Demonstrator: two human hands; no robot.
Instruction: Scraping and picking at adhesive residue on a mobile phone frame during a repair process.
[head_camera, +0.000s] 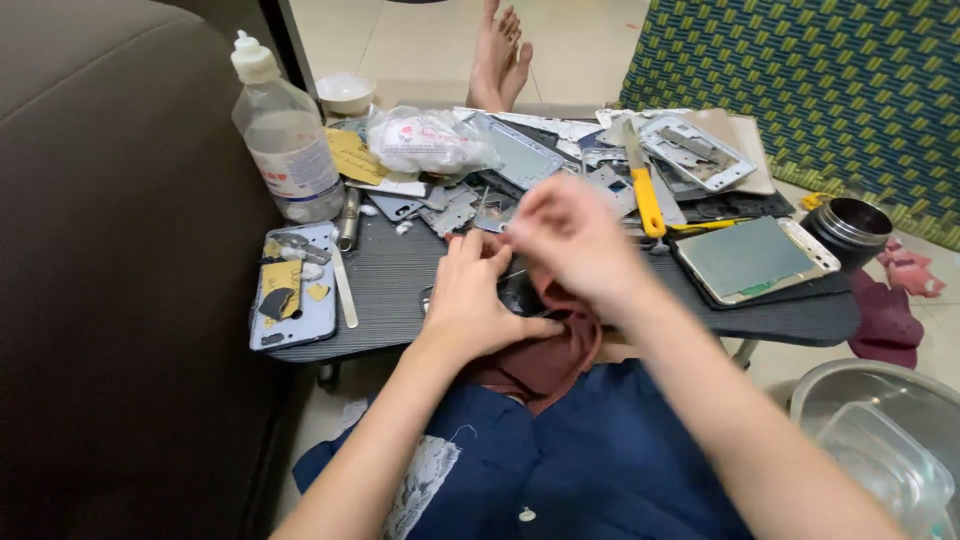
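The left hand (475, 300) holds a small dark phone part (520, 292) on a dark red cloth (545, 355), with its fingers curled around it at the near edge of the counter (400, 275). The right hand (570, 235) is blurry just above. Its fingers look pinched, but I cannot tell what they hold. This looks like wiping or picking at the part. Careful, steady, small moves seem needed next. A yellow-handled tool (645, 195) lies just past the fingers.

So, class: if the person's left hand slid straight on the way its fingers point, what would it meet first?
The left hand points up and slightly right, so it would probably first meet the loose grey phone parts just beyond; depth is uncertain.
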